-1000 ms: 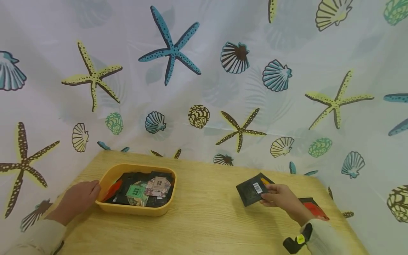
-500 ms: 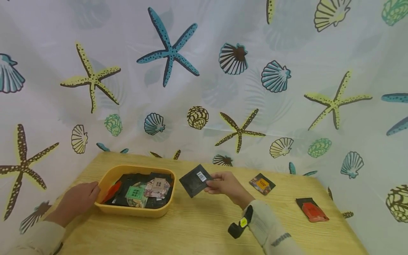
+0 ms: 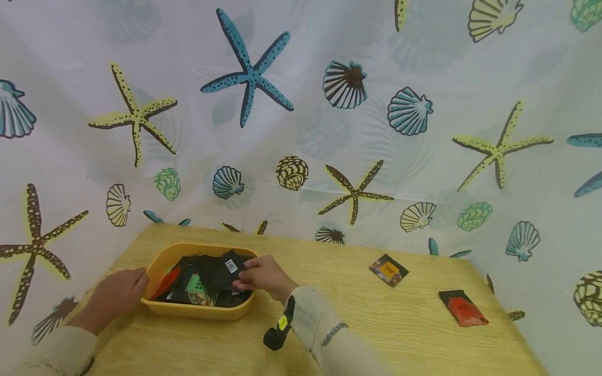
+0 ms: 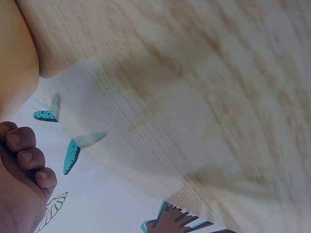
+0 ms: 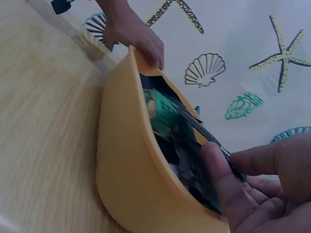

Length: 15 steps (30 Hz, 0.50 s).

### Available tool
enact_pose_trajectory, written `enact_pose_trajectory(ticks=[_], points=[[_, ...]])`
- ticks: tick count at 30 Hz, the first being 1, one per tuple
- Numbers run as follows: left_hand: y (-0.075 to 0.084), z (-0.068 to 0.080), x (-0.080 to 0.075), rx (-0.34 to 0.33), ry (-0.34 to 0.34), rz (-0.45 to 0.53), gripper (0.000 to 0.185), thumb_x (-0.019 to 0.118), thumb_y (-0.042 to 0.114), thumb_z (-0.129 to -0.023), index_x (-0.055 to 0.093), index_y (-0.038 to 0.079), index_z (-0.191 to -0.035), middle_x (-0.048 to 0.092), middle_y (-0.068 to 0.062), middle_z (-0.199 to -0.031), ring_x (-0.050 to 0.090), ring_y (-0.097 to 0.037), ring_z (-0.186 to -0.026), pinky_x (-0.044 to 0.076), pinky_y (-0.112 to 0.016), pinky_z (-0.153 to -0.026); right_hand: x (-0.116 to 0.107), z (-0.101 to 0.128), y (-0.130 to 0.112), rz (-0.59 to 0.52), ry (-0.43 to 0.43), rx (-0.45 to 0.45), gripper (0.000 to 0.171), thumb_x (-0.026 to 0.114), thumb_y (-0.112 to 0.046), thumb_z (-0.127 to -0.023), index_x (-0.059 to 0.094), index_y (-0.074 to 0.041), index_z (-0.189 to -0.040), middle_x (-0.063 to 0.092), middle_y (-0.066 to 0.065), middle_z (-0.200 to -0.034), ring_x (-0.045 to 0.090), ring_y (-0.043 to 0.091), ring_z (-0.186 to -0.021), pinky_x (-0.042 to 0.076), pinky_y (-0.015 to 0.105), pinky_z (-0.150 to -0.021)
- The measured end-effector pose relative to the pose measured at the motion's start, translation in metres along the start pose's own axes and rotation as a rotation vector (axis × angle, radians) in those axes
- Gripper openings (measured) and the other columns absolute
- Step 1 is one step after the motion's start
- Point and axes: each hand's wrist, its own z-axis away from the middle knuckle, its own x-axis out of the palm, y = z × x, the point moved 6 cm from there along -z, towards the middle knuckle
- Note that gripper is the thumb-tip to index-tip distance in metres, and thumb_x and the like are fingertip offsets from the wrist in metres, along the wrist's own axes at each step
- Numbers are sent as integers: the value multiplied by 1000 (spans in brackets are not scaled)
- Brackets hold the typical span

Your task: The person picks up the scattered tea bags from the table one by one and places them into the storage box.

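A yellow tray (image 3: 197, 311) holding several dark packets sits on the left of the wooden table (image 3: 329, 324). My right hand (image 3: 244, 274) pinches a black packet with a white barcode label (image 3: 224, 269) between thumb and fingers, just over the tray's right half. The right wrist view shows the same pinch (image 5: 228, 160) on the packet's thin edge (image 5: 204, 131), above the tray wall (image 5: 121, 160). My left hand (image 3: 117, 293) rests against the tray's left rim, fingers loosely curled (image 4: 22, 160); its fingertips (image 5: 150, 51) lie on the rim.
Two more packets lie on the table's right side: a black one with an orange label (image 3: 388, 270) and one with a red front (image 3: 462, 308). A curtain with starfish and shell prints (image 3: 301, 130) hangs close behind the table.
My right hand carried the black packet leftward from the right side of the table to over the tray. The left hand and tray stayed put.
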Motion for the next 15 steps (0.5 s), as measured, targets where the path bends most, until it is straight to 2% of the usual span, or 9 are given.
enact_pose_trajectory(ticks=[5,8,12,15], points=[[2,1,0,12,12,-2,34,36,17,-103,45,15,-70,37,3,-60,35,-14,-57,29,-29,-56,16,-4,1,-8,-38,-18,46,54,3,-97,46,9,-142,71,25,-109,75,30,-99,59,29,-80],[1,1,0,11,10,-4,35,36,17,-104,45,15,-70,37,3,-60,35,-14,-57,29,-29,-56,14,-1,-2,39,-66,-63,50,57,2,-96,44,8,-144,68,24,-121,70,31,-111,58,34,-89],[0,1,-1,-2,-4,-7,35,35,18,-104,45,15,-71,37,2,-60,35,-14,-57,29,-30,-57,-5,11,-8,116,-92,-126,55,62,-2,-94,43,7,-145,60,24,-135,63,32,-123,54,38,-98],[0,1,-1,0,-11,-5,35,34,18,-104,45,15,-71,37,2,-61,35,-15,-57,29,-30,-57,-33,24,-9,153,-68,-150,52,59,-3,-96,43,8,-144,57,28,-138,62,35,-124,53,40,-100]])
